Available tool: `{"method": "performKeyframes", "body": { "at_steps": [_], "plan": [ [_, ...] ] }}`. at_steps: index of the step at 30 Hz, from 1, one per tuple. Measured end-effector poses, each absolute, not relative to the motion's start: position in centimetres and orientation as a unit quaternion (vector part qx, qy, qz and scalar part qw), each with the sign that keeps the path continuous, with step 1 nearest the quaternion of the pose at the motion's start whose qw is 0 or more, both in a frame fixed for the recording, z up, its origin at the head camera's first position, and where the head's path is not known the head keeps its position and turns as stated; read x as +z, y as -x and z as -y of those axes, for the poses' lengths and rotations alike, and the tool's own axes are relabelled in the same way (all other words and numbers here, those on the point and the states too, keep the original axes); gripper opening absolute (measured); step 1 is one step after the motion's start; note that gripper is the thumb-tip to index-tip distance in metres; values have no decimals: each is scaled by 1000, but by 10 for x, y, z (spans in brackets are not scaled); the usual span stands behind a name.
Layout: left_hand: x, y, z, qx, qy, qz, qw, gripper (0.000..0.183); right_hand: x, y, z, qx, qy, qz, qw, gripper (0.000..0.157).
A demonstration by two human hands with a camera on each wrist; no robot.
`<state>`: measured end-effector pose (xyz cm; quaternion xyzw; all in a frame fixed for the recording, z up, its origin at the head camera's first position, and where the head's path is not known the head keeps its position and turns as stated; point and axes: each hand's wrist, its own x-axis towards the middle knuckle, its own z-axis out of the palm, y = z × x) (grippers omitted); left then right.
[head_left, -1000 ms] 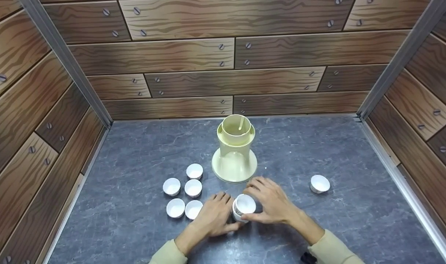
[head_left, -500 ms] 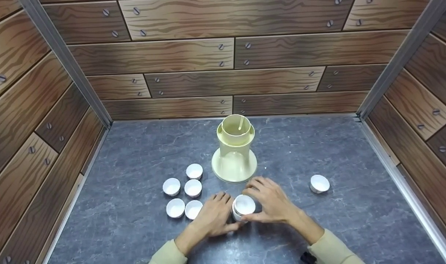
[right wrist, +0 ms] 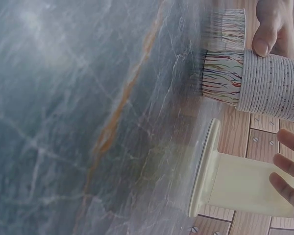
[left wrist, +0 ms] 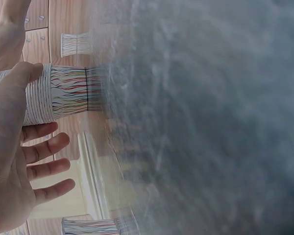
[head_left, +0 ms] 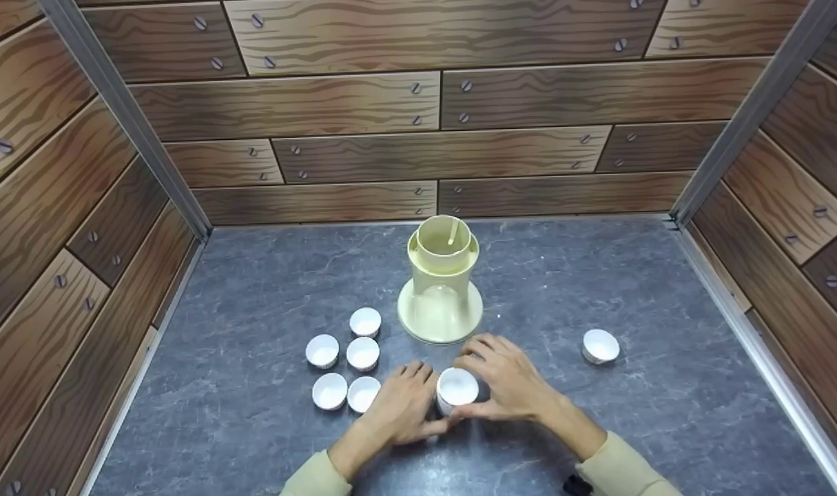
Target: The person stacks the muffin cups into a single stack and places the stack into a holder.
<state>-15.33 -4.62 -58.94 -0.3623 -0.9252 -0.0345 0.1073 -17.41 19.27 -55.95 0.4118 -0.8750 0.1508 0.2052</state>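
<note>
A tall stack of nested white cups (head_left: 457, 387) stands on the table near the front. Coloured streaks decorate the bottom cup, and many rims pile above it in the left wrist view, where the stack (left wrist: 68, 90) shows side-on. My left hand (head_left: 406, 405) grips the stack from the left, thumb on its near side and fingers spread behind. From the right, my right hand (head_left: 504, 379) holds the upper part, its thumb at the near rim and fingers at the far side. In the right wrist view, the right fingers (right wrist: 289, 169) stand apart beside the stack (right wrist: 269, 83).
Several single cups (head_left: 322, 351) stand upright in a cluster left of the hands. Another cup (head_left: 601, 346) stands alone at the right. A pale yellow-green cylindrical holder (head_left: 440, 303) with a wide round base stands behind the stack. Wood-patterned walls (head_left: 432, 155) enclose the table.
The top of the stack has shifted slightly left and toward me, so the upper rims line up more closely with those below. The right fingers moved slightly with it; the left hand stayed still.
</note>
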Motion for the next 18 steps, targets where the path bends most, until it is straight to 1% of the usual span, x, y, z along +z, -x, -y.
{"method": "performKeyframes", "body": {
  "at_steps": [8,18],
  "plan": [
    [-588,153,46,-32,360,928,96,70,-561,174,-193,141,-411,877,206,67],
    [-589,152,46,-26,358,928,103,71,-564,174,-192,140,-409,879,199,69]
  ]
}}
